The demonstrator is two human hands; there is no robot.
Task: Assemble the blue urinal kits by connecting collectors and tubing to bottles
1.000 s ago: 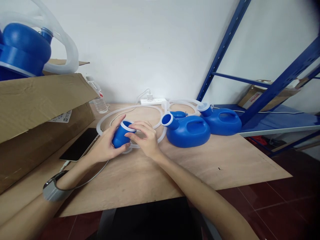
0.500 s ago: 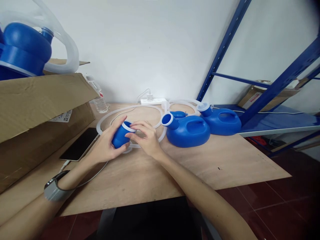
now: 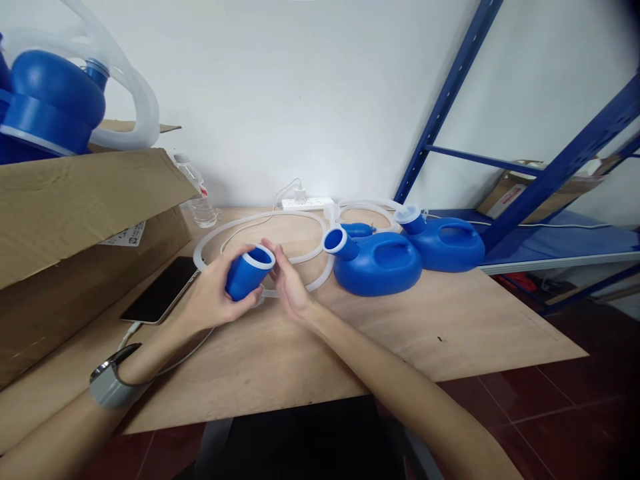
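Observation:
My left hand (image 3: 220, 287) is wrapped round a blue plastic cup-shaped piece (image 3: 245, 275) with a white ring on its rim, its opening tilted up and toward me. Beside that rim, my right hand (image 3: 293, 287) is held upright with its fingers stretched out, the fingertips close to or against the ring. To the right lies a blue plastic jug (image 3: 377, 267) with a handle and a white-rimmed open spout. Behind it is a second blue jug (image 3: 445, 243) with a clear cap on its spout. A translucent hose (image 3: 200, 247) lies coiled behind my hands.
A cardboard box (image 3: 90, 220) with blue bottles and hose stands at the left. Near it are a phone (image 3: 160, 290) on a cable and a water bottle (image 3: 200, 197). A power strip (image 3: 307, 203) lies by the wall; a blue metal shelf (image 3: 555, 230) stands right.
My right hand has let go of the white rim and straightened its fingers beside it. The blue piece stays in my left hand, its mouth turned slightly more toward me.

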